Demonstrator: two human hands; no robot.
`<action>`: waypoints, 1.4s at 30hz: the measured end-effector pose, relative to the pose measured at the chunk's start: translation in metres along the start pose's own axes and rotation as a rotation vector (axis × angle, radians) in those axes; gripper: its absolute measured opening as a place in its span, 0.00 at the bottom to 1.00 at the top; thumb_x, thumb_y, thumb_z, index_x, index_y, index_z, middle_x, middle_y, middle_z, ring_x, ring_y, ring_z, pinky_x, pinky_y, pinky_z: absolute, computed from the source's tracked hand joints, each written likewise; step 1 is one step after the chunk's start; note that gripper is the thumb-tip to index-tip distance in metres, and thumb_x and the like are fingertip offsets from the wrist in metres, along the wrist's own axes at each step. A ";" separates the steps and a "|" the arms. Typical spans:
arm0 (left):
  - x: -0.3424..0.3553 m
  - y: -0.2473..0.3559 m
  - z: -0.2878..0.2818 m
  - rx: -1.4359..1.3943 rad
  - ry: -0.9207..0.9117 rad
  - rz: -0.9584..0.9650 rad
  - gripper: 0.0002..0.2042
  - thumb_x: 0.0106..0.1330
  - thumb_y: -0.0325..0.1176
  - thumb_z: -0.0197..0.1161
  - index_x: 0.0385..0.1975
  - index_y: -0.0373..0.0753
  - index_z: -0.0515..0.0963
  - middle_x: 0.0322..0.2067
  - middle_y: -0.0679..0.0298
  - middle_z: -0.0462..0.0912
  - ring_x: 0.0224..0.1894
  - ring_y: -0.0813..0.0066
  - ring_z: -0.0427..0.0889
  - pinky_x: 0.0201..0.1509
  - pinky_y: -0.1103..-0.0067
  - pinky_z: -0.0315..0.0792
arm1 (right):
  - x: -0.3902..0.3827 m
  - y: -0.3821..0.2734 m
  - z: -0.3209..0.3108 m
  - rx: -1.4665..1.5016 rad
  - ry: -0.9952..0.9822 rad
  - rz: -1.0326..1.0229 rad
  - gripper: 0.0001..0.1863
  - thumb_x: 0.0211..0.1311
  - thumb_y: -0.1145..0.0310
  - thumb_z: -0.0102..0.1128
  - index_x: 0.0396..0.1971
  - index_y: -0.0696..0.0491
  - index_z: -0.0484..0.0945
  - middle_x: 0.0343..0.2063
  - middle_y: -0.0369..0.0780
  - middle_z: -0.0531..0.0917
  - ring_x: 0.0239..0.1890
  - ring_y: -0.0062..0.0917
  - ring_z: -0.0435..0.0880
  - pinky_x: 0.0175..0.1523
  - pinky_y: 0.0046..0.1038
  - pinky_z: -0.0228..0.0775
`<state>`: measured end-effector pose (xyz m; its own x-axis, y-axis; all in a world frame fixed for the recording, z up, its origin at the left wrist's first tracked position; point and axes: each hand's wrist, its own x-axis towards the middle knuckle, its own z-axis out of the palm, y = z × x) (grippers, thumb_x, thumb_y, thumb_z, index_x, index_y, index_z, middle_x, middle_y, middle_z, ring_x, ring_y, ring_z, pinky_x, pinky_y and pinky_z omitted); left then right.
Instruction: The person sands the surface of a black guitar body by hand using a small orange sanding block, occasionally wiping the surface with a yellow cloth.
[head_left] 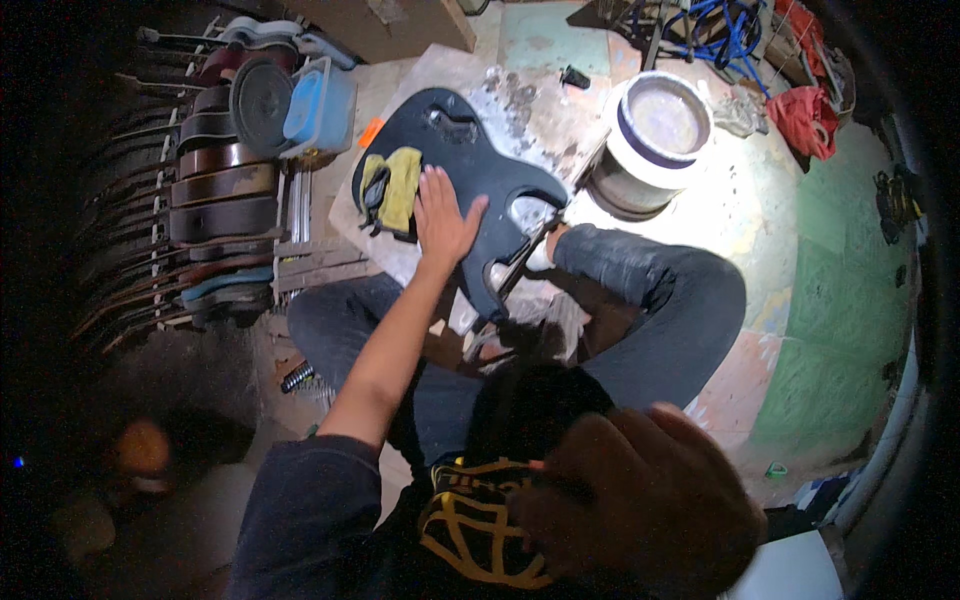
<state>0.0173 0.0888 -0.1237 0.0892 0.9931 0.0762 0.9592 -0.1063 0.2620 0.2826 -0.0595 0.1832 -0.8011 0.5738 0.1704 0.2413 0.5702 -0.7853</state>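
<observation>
A black electric guitar body (500, 170) lies on a pale, stained board (475, 75) between my bent legs. A yellow cloth with dark parts (398, 188) rests on its left side. My left hand (447, 222) lies flat on the body just right of that cloth, fingertips touching or beside it, thumb spread. My right hand (630, 480) is raised close to the camera in shadow, low in the view, over my shirt with yellow print; its fingers are curled, and what they hold, if anything, is hidden.
A row of guitar bodies (220, 183) stands on the left beside blue plastic tubs (315, 100). A round white container (645, 165) sits right of the body. Blue tangled hoses (715, 35) and red cloth (805, 120) are at the back right. A wooden panel stands behind.
</observation>
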 end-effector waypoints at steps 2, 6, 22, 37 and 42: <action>0.008 -0.009 0.002 0.036 0.020 -0.054 0.50 0.69 0.67 0.51 0.75 0.25 0.50 0.76 0.39 0.47 0.80 0.46 0.43 0.80 0.52 0.39 | 0.008 -0.020 0.002 -0.081 -0.039 0.020 0.10 0.60 0.69 0.67 0.39 0.53 0.79 0.35 0.41 0.80 0.42 0.28 0.81 0.51 0.33 0.73; 0.007 0.025 0.012 0.052 0.019 -0.073 0.51 0.68 0.67 0.53 0.74 0.24 0.51 0.76 0.38 0.47 0.80 0.44 0.42 0.80 0.53 0.38 | 0.012 -0.047 0.005 -0.212 -0.047 0.131 0.08 0.60 0.68 0.65 0.38 0.52 0.79 0.33 0.42 0.79 0.40 0.30 0.82 0.48 0.34 0.74; -0.026 0.059 0.003 0.129 -0.202 0.489 0.48 0.67 0.65 0.54 0.76 0.33 0.52 0.77 0.48 0.51 0.79 0.52 0.49 0.80 0.55 0.42 | -0.001 0.017 0.049 0.009 0.082 0.326 0.14 0.54 0.63 0.68 0.39 0.51 0.78 0.33 0.45 0.80 0.41 0.41 0.84 0.45 0.40 0.77; -0.124 0.103 0.009 -0.507 -0.618 0.394 0.31 0.76 0.55 0.49 0.62 0.30 0.72 0.65 0.45 0.73 0.66 0.50 0.74 0.70 0.48 0.62 | -0.069 0.105 0.106 1.029 0.753 0.632 0.38 0.43 0.47 0.80 0.51 0.53 0.74 0.42 0.39 0.83 0.42 0.24 0.84 0.46 0.25 0.77; -0.141 0.114 -0.040 -1.201 -0.514 0.025 0.18 0.71 0.31 0.59 0.58 0.31 0.75 0.47 0.55 0.87 0.50 0.64 0.86 0.57 0.69 0.77 | -0.072 0.130 0.128 1.412 1.193 0.600 0.23 0.68 0.50 0.64 0.54 0.49 0.75 0.41 0.39 0.85 0.37 0.30 0.87 0.40 0.36 0.84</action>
<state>0.1031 -0.0655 -0.0658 0.4516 0.8671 -0.2103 0.1432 0.1622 0.9763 0.3017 -0.1023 -0.0077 0.0766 0.8712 -0.4849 -0.7329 -0.2806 -0.6198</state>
